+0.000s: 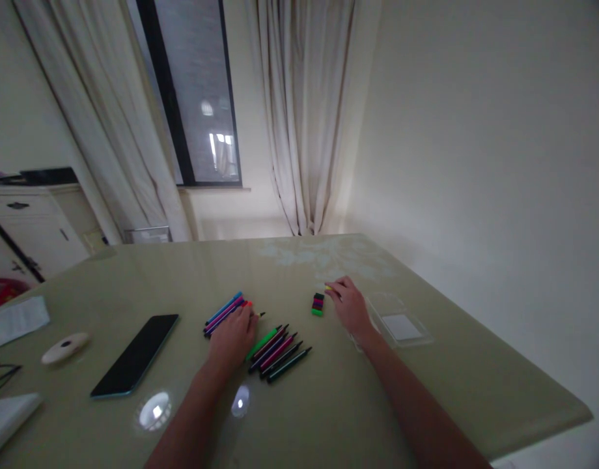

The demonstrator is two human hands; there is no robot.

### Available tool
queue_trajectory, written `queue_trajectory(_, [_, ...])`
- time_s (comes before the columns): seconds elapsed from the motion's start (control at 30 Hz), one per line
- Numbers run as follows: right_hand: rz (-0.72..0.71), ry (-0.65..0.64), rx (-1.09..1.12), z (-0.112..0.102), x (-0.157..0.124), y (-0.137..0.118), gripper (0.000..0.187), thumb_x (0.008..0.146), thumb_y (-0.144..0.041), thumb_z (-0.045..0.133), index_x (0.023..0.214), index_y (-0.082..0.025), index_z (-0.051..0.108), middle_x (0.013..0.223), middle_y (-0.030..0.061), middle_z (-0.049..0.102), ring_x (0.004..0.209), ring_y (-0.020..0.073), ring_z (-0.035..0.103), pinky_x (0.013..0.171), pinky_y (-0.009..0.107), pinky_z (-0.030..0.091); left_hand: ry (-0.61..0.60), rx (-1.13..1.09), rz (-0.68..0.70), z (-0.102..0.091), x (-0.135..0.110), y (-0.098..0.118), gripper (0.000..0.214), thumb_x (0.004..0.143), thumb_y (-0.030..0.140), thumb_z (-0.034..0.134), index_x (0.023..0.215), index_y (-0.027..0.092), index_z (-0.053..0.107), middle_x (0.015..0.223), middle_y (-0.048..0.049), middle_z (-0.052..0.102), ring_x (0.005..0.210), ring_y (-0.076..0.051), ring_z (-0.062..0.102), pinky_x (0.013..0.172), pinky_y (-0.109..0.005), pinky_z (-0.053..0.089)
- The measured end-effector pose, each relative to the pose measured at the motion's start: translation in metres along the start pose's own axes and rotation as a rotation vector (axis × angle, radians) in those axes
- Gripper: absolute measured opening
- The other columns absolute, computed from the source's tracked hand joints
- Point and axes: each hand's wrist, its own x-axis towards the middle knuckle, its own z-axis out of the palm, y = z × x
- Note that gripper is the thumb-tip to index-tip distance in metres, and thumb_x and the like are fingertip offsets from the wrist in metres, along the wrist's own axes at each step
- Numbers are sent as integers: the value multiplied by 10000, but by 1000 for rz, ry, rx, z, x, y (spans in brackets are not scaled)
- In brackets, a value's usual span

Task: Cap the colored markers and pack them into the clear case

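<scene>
Pinching a small yellow cap (328, 287) in the right hand (348, 305), just beside the row of coloured caps (318, 304); gripping a dark-tipped marker (261, 314) in the left hand (234, 337), resting between capped markers (224, 314) and uncapped markers (278, 352) lying on the green table (338, 410)

Pinched a small yellow cap (327, 287) in the right hand (347, 303), near a short row of dark, pink and green caps (318, 304). Held an uncapped yellow marker (260, 314) in the left hand (235, 331), beside capped blue and purple markers (224, 314). Saw a fan of uncapped markers (280, 352) just right of that hand, a clear case (401, 327) by the right forearm, and leftward, a black phone (136, 355) on the glossy table (338, 404). Faced a window (202, 98) between pale curtains (306, 117).
</scene>
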Motion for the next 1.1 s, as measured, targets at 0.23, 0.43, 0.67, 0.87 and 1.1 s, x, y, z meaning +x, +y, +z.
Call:
queue_trajectory(0.23, [28,-336,-258,36,33,-26,173,937,-222,623,1020,-208,774,1042,81,738,966,212,678,852,294,491,3,-62,56,8,1,-8,213,993,287,470,1046,185,649,1154,-119,657,1131,-257,616,994,-374,462])
queue_trajectory(0.43, [85,-403,-314,55,54,-31,116,850,-215,698,919,-200,790,994,97,779,951,239,700,849,316,483,-17,-78,43,4,1,-9,174,973,296,497,979,204,644,1090,-101,660,1091,-252,618,967,-374,470])
queue_trajectory(0.67, [123,-490,-246,44,66,-16,181,873,-310,710,1002,-210,788,1027,71,783,944,197,706,782,252,482,-6,-73,70,8,0,-12,197,975,301,476,1040,214,639,1100,-102,651,1086,-262,612,972,-394,472])
queue_trajectory(0.87, [177,-589,-242,13,78,8,203,832,-182,733,1027,-191,791,1052,75,783,951,206,713,765,251,483,-33,-74,78,6,-1,-14,218,987,318,434,1009,213,625,1092,-103,649,1086,-261,605,958,-399,472])
queue_trajectory(1.1, [162,-729,-205,15,74,5,307,743,-79,758,1021,-201,806,1001,62,798,882,191,726,688,220,485,-33,-113,83,5,-2,-15,234,984,344,430,968,210,621,1077,-103,652,1071,-270,612,938,-403,468])
